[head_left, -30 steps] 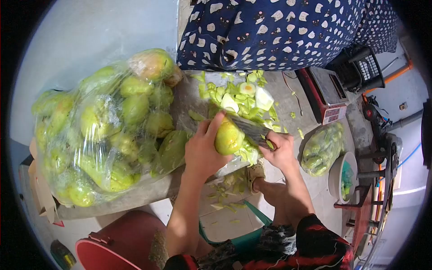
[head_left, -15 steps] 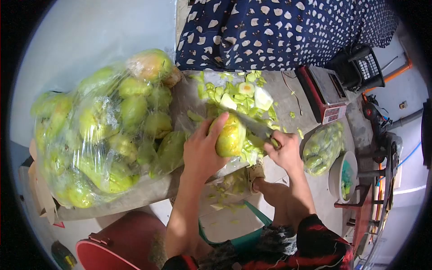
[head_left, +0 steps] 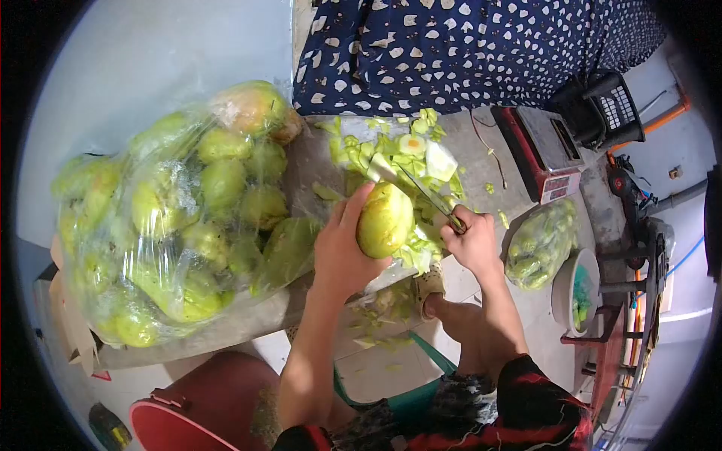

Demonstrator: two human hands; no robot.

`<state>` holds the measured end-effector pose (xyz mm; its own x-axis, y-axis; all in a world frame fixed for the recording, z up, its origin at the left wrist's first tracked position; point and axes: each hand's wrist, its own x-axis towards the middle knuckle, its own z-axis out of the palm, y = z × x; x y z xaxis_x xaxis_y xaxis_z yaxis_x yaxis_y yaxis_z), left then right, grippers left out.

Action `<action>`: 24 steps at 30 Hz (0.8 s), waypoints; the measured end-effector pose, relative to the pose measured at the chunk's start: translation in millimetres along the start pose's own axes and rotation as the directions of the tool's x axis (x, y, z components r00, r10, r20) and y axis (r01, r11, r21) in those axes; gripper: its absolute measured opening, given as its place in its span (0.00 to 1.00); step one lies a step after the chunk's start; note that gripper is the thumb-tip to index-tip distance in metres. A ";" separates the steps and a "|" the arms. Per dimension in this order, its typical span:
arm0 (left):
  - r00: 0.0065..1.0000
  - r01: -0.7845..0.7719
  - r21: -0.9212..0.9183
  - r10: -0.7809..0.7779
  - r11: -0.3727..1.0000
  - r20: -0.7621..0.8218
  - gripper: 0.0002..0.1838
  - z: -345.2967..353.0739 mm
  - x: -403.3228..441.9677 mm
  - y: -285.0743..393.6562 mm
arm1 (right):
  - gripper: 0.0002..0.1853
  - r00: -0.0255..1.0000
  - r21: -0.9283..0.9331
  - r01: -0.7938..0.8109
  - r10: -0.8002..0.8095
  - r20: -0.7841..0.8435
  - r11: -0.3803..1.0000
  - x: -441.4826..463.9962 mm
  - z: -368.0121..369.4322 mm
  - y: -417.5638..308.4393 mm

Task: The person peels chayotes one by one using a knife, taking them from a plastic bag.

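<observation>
My left hand [head_left: 344,252] grips a large green-yellow fruit [head_left: 385,221] from its left side, thumb near the top. Closed around a handle, my right hand [head_left: 474,239] holds a knife [head_left: 430,197]. Its blade points up and left, just right of the fruit and apart from it. Green peelings [head_left: 359,154] lie heaped beyond and beneath the hands, and a pale cut piece [head_left: 439,162] rests among them. At the left, a clear plastic bag [head_left: 169,225] bulges with several similar whole fruits.
A red-sided scale [head_left: 538,154] stands right of the peelings, near a black basket [head_left: 613,113]. A filled bag [head_left: 541,248] and a white bucket [head_left: 571,293] are at the right. Below are a red bin [head_left: 199,410] and a green-rimmed container [head_left: 432,357].
The knife has come away from the fruit, its blade swinging more upright. The fruit has turned in my left hand and shows a different side.
</observation>
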<state>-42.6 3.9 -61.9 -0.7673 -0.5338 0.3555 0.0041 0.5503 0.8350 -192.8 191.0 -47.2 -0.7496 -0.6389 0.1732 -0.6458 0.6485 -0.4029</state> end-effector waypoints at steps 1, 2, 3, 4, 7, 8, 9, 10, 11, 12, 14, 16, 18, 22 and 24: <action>1.000 0.029 -0.040 -0.029 0.999 0.002 0.47 1.0 0.0 -2.7 | 0.09 1.000 0.026 -0.015 0.015 0.004 1.000 0.8 0.5 -0.3; 0.998 0.059 -0.081 -0.059 0.995 0.006 0.47 1.6 -0.2 -4.5 | 0.09 1.000 0.026 -0.011 0.010 0.005 1.000 0.8 1.7 -0.8; 0.998 0.061 -0.081 -0.060 0.995 0.004 0.47 1.8 -0.2 -4.7 | 0.09 1.000 0.053 -0.014 0.015 -0.019 0.999 -0.5 3.3 -1.2; 0.993 0.118 -0.142 -0.116 0.983 0.023 0.47 2.5 0.2 -4.5 | 0.08 0.999 0.079 -0.018 0.021 -0.042 0.997 -1.6 4.7 -1.6; 0.979 0.205 -0.315 -0.200 0.927 0.051 0.49 5.6 -2.2 -6.7 | 0.08 0.993 0.055 0.088 -0.083 -0.087 0.995 -2.2 7.4 -4.0; 0.972 0.229 -0.424 -0.225 0.876 0.061 0.50 5.5 -2.5 -7.7 | 0.08 0.992 0.056 0.091 -0.086 -0.089 0.994 -2.1 8.8 -3.4; 0.973 0.227 -0.423 -0.224 0.877 0.059 0.50 3.1 -1.8 -7.9 | 0.09 0.994 0.067 0.082 -0.077 -0.084 0.994 -2.4 10.4 -1.5; 0.960 0.273 -0.576 -0.254 0.770 0.116 0.49 -0.5 -1.0 -7.9 | 0.10 0.995 0.077 0.074 -0.068 -0.078 0.994 -2.3 11.4 0.0; 0.945 0.316 -0.707 -0.273 0.633 0.178 0.48 -4.0 -0.4 -7.2 | 0.10 0.994 0.077 0.076 -0.070 -0.078 0.994 -2.1 12.0 0.8; 0.945 0.316 -0.707 -0.273 0.633 0.177 0.48 -8.4 0.2 -4.5 | 0.10 0.995 0.101 0.063 -0.055 -0.079 0.993 -2.3 12.5 1.4; 0.910 0.346 -0.937 -0.261 0.046 0.323 0.44 -16.4 1.3 1.9 | 0.09 0.996 0.126 0.051 -0.041 -0.079 0.991 -2.3 11.8 1.7; 0.888 0.365 -0.930 -0.282 -0.051 0.364 0.39 -7.6 -1.5 -7.0 | 0.09 0.997 0.130 0.041 -0.031 -0.073 0.991 -2.6 10.2 -0.2; 0.866 0.372 -0.916 -0.300 -0.146 0.400 0.36 -1.0 -4.8 -18.5 | 0.09 0.996 0.127 0.044 -0.034 -0.077 0.991 -3.0 10.3 -4.1; 0.838 0.422 -0.904 -0.411 0.071 0.359 0.35 4.9 -3.0 -12.3 | 0.10 0.993 0.140 0.082 -0.069 -0.094 0.987 -2.2 12.4 -0.7; 0.855 0.389 -0.896 -0.447 0.214 0.265 0.36 1.2 0.2 -3.3 | 0.10 0.993 0.137 0.080 -0.068 -0.093 0.987 -2.4 13.0 0.9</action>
<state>-43.5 2.8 -65.1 -0.8273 -0.5321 -0.1801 0.2769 -0.6652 0.6934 -189.7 187.7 -59.7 -0.7141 -0.6402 0.2831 -0.6781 0.5324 -0.5067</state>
